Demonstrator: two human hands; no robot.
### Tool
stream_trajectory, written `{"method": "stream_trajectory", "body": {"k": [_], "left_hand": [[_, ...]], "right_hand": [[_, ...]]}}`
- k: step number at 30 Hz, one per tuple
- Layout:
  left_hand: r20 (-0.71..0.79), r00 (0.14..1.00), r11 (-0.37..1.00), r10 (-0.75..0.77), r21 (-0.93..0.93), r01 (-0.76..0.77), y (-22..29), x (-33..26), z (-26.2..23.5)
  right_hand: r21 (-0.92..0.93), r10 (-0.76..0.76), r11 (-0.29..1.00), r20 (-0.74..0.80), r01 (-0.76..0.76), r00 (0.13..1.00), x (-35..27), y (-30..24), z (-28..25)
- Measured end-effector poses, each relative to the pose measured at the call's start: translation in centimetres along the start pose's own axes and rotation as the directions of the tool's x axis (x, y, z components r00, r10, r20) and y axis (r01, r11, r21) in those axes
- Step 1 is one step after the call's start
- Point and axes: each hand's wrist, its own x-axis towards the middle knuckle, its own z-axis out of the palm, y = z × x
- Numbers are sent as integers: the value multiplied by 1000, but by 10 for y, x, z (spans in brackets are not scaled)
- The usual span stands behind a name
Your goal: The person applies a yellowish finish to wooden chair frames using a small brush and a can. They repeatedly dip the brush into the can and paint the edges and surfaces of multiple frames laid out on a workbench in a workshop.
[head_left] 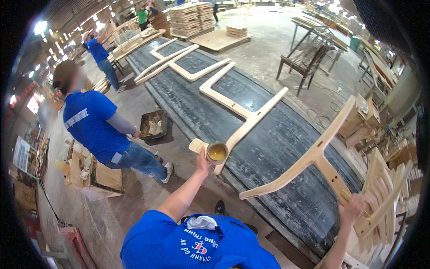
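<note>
Blue cloth on a co-worker's shirt (pixel 89 127) bears white lettering; the wearer's shirt (pixel 156 237) adds a red-and-white emblem (pixel 199 246). The left hand (pixel 203 162) clasps a liquid-filled cup (pixel 217 152). On the bench (pixel 277 141), a wooden frame (pixel 316 157) meets the blurred right hand (pixel 352 209), grip unclear.

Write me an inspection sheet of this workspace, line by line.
Surface: long dark table, streaked with pale marks.
Job's things: pale wooden frames on the table; cup of yellowish liquid.
Clutter: curved wooden parts heaped at right.
Hands: left hand holds the cup; right hand at the end of the nearest frame, grip unclear.
Cables: apparently thin cord, looped on the floor beyond the table.
Surroundings: worker in blue holding a dark tray; stacked boards further back.
</note>
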Motion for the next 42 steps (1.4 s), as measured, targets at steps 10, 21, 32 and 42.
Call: {"method": "stream_trajectory", "body": {"k": [10, 21, 32, 42], "left_hand": [[-130, 991, 992, -38, 111, 53, 54, -2, -56], [375, 855, 749, 359, 431, -503, 52, 1, 115], [729, 596, 457, 337, 427, -780, 46, -50, 232], [669, 600, 531, 439, 345, -774, 36, -44, 251]], "right_hand": [[259, -196, 955, 187, 144, 963, 50, -108, 124], [871, -315, 446, -62, 205, 947, 125, -105, 39], [915, -123, -396, 28, -75, 992, 118, -179, 35], [922, 0, -388, -23, 21, 1000, 127, -172, 41]]}}
